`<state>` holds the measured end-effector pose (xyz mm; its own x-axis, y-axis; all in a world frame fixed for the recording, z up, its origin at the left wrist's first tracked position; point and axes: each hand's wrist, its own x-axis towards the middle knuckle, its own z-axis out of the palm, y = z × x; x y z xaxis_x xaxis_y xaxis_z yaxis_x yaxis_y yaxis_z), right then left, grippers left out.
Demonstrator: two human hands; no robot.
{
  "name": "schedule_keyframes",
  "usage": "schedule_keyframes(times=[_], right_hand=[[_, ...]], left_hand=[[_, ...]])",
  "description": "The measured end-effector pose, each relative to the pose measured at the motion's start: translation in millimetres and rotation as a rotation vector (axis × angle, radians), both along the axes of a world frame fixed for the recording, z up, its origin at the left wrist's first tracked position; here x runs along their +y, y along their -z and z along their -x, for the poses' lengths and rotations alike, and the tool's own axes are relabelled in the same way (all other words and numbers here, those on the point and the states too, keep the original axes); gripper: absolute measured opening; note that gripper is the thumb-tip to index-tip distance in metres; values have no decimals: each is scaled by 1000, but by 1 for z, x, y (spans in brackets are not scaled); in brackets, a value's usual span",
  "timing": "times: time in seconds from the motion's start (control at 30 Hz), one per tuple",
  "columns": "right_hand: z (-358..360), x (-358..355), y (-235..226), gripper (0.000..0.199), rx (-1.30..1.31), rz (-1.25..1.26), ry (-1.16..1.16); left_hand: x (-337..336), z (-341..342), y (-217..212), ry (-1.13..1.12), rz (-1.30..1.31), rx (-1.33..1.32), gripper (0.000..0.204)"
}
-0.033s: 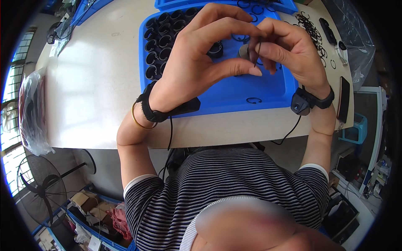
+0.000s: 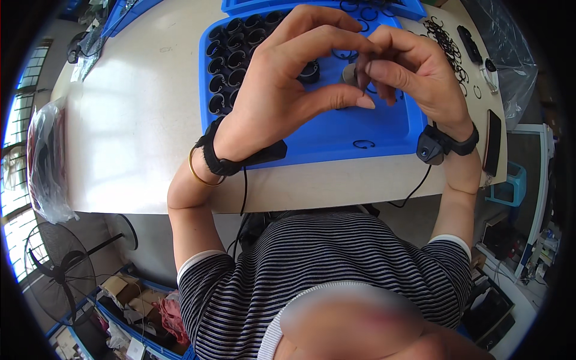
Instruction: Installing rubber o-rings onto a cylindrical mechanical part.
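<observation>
Both hands are raised together over a blue tray [image 2: 336, 141]. My left hand [image 2: 288, 78] curls around from the left, its thumb and fingertips meeting at a small grey round part [image 2: 349, 73]. My right hand [image 2: 414, 72] pinches from the right, pressing what looks like a thin black ring [image 2: 363, 90] against that part. The fingers hide most of both pieces. Rows of black ring-shaped parts [image 2: 228, 54] fill the tray's left side. A single loose black ring [image 2: 363, 144] lies on the tray's near floor. Each wrist wears a black strap with a cable.
A heap of thin black rings [image 2: 444, 36] lies on the pale table [image 2: 138, 120] right of the tray. A flat black device [image 2: 493, 141] sits at the right edge, with clear plastic [image 2: 507, 48] behind it. A plastic bag [image 2: 45, 162] hangs at the left end and a floor fan [image 2: 57, 264] stands below.
</observation>
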<state>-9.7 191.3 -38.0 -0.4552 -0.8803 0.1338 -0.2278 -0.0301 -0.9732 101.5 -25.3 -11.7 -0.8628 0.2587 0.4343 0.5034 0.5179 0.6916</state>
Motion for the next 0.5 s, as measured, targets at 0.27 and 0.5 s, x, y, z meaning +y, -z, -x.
schedule_keyframes(times=[0.27, 0.5], right_hand=[[19, 9, -7, 16, 108, -129, 120], [22, 8, -4, 17, 18, -192, 60]], left_hand=[[-1, 12, 25, -50, -46, 236, 53], [-2, 12, 34, -82, 36, 249, 45]])
